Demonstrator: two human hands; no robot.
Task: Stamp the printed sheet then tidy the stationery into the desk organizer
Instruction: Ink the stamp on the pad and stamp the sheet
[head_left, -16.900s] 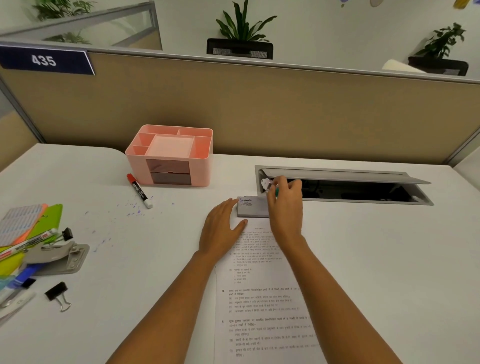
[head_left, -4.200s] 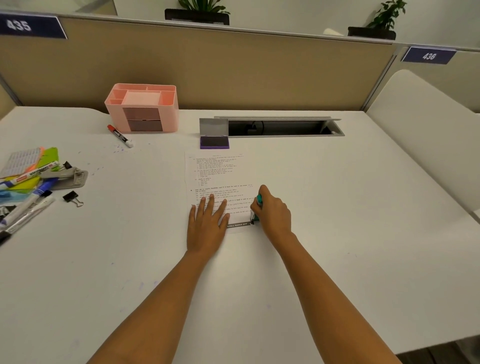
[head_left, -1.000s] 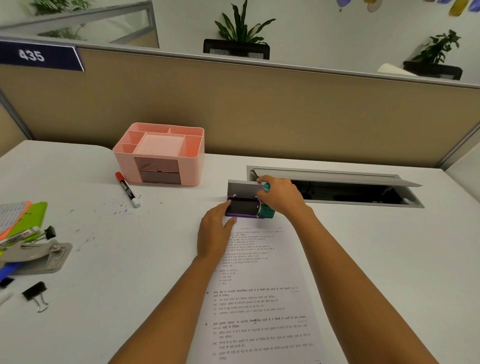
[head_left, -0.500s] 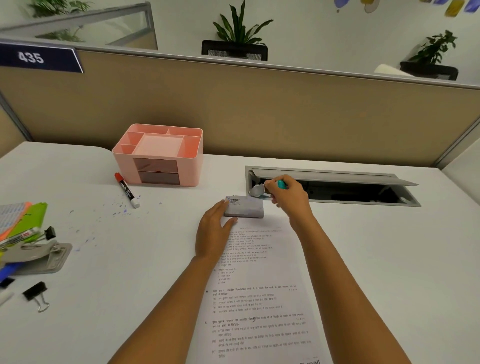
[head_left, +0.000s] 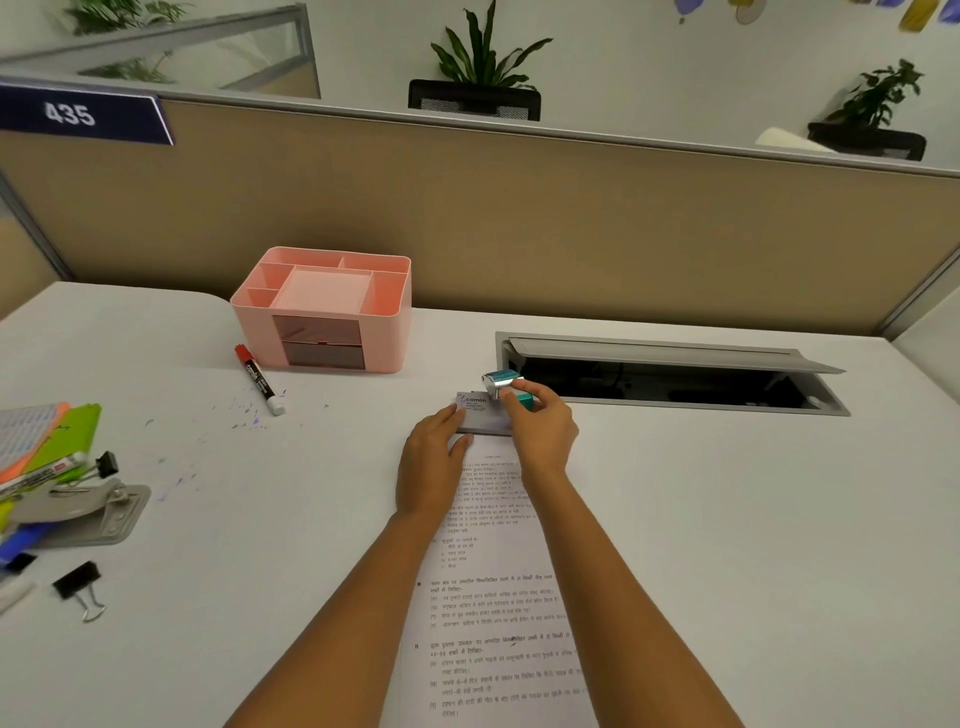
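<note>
Now the ink pad is shut, grey lid down with its label up; a second ago it lay open with the purple pad showing and the stamp near it. The pad sits at the far end of the printed sheet, just short of the cable hatch near the back edge of the surface. Left hand lies flat, fingers spread narrow, tips touching the near-left corner of the pad, steadying it. Right hand pinches the small teal stamp between thumb and fingers, lifted just above the pad's far-right corner; half a second ago it was held in much the same spot.

Judgement: inking and stamping look finished. Closing the pad reads as the switch from stamping to tidying. No mark can be made out on the part of the sheet in view; the near end runs off frame.

Nothing is put away yet. Pink organizer stands empty near the back edge, left of the pad. Red marker lies just beside its front-left corner. Hole punch, binder clip, pens and sticky pads sit along the left edge, well apart from the organizer.

Likely next: stamp, then pad, go to the organizer.
</note>
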